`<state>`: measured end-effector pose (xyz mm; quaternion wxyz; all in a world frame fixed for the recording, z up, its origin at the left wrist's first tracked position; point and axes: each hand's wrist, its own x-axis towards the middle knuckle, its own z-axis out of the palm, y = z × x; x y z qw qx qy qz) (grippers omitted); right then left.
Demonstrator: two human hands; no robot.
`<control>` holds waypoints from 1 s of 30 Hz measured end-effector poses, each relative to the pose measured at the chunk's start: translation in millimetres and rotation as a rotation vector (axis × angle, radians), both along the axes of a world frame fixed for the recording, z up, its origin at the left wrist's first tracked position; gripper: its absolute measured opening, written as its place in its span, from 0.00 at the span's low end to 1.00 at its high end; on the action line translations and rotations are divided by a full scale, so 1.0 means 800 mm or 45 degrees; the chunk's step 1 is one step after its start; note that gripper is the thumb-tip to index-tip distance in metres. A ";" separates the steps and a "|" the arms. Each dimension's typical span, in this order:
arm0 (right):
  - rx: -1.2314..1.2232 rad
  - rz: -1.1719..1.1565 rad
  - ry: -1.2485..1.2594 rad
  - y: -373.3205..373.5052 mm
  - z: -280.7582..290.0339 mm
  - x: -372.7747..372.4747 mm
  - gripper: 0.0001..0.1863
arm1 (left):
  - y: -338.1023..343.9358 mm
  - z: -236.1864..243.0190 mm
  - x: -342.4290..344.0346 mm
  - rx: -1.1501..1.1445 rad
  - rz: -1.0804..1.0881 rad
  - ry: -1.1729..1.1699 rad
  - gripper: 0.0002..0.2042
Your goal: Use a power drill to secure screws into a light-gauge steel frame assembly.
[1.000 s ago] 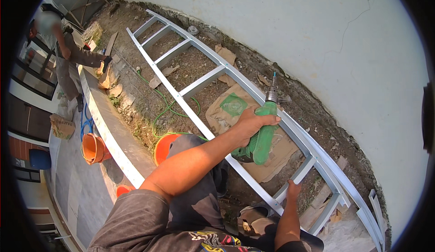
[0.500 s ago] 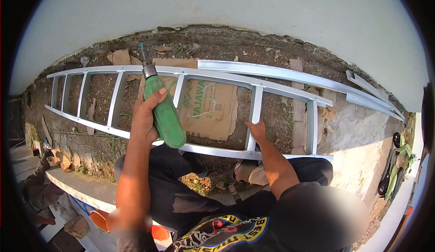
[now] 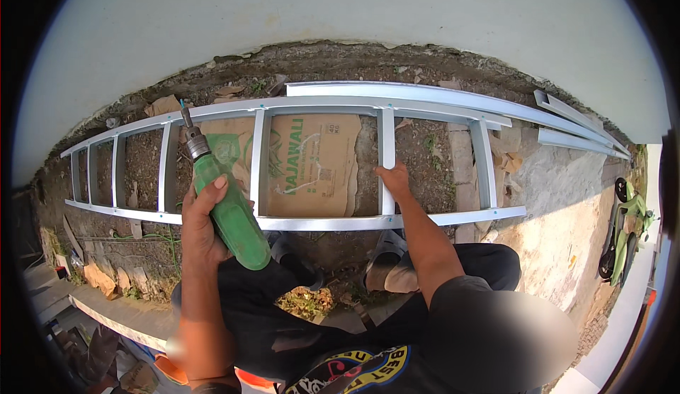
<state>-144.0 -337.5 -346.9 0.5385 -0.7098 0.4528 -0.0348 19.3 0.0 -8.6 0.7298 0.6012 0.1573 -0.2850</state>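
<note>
My left hand [image 3: 205,217] is wrapped round a green drill [image 3: 236,227], held left of centre over the ladder with its bit angled toward the wall. My right hand [image 3: 394,178] grips a rung near the right end of a silver metal ladder [image 3: 326,222], which lies flat across the view. Beneath the ladder are a sheet of brown cardboard [image 3: 304,195] with green print, bare soil and rubble. My feet rest along the ladder's near rail.
A pale wall [image 3: 340,4] runs behind the ladder. Loose metal channels [image 3: 439,93] lie along it to the right. A light-green wheeled vehicle [image 3: 629,224] stands at far right. At lower left are a concrete ledge [image 3: 106,312], green cord [image 3: 170,244] and orange buckets [image 3: 173,367].
The view has swung round to face the wall squarely. The drill in my left hand has moved left and slightly nearer me; my right hand stays on a rung.
</note>
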 end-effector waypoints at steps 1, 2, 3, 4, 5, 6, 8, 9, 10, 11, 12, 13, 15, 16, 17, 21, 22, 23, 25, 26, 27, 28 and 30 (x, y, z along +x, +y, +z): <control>-0.002 0.011 -0.059 -0.002 -0.001 0.015 0.25 | 0.004 -0.001 0.001 0.017 0.016 -0.009 0.23; -0.074 -0.014 0.009 -0.049 -0.028 0.010 0.23 | -0.010 -0.009 0.004 -0.042 -0.017 -0.004 0.23; -0.059 -0.015 0.012 -0.048 -0.030 0.020 0.23 | -0.006 -0.011 0.005 -0.028 -0.018 -0.001 0.23; -0.030 0.018 -0.033 -0.049 -0.032 0.027 0.23 | -0.005 -0.013 0.006 -0.014 0.005 -0.004 0.23; 0.003 0.055 -0.077 -0.042 -0.030 0.031 0.23 | 0.000 -0.011 0.004 0.004 0.031 -0.005 0.23; -0.079 0.049 -0.095 -0.032 -0.027 0.030 0.24 | 0.001 -0.013 0.004 0.004 0.018 0.001 0.23; -0.317 0.011 -0.136 -0.056 -0.044 0.012 0.25 | -0.018 -0.019 0.004 0.006 0.042 0.026 0.24; -0.285 0.007 -0.135 -0.032 -0.025 0.025 0.25 | -0.006 -0.017 0.003 0.037 0.040 0.026 0.24; -0.245 0.117 0.112 -0.013 -0.003 0.038 0.28 | 0.005 -0.016 0.004 0.073 0.068 0.020 0.24; -0.233 0.221 0.365 -0.008 0.024 0.050 0.32 | 0.013 -0.014 0.002 0.077 0.088 0.018 0.24; -0.469 0.374 0.615 -0.039 0.026 0.049 0.39 | -0.007 -0.009 0.003 0.065 0.035 0.033 0.25; -0.348 0.316 0.519 -0.067 0.031 0.043 0.40 | -0.021 -0.005 0.003 0.022 -0.043 0.035 0.25; -0.438 0.270 0.509 -0.070 0.048 0.067 0.39 | -0.013 -0.009 0.005 -0.017 0.010 0.046 0.24; -0.371 0.310 0.470 -0.064 0.065 0.083 0.39 | -0.008 -0.011 0.005 -0.038 -0.026 0.052 0.24; -0.455 0.249 0.365 -0.062 0.063 0.085 0.37 | -0.011 -0.015 0.003 -0.030 0.004 0.058 0.24; -0.491 0.169 0.315 -0.050 0.069 0.095 0.34 | -0.013 -0.021 0.001 -0.007 0.007 0.032 0.24; -0.556 0.247 0.276 -0.059 0.069 0.098 0.34 | -0.018 -0.019 0.000 -0.006 0.012 0.040 0.24; -0.604 0.338 0.230 -0.057 0.073 0.103 0.33 | -0.016 -0.017 -0.002 -0.011 0.004 0.036 0.24; -0.590 0.355 0.204 -0.075 0.081 0.125 0.31 | -0.011 -0.014 -0.004 -0.010 0.063 0.020 0.23; -0.659 0.427 0.224 -0.079 0.087 0.143 0.30 | -0.006 -0.011 -0.004 0.005 0.085 0.012 0.23; -0.730 0.501 0.244 -0.087 0.090 0.160 0.29 | -0.006 -0.008 -0.005 0.008 0.077 0.017 0.23; -0.788 0.548 0.273 -0.104 0.091 0.173 0.28 | -0.005 -0.006 -0.004 0.016 0.080 0.017 0.23; -0.885 0.633 0.299 -0.138 0.091 0.196 0.25 | -0.008 -0.004 -0.003 0.035 0.101 0.012 0.23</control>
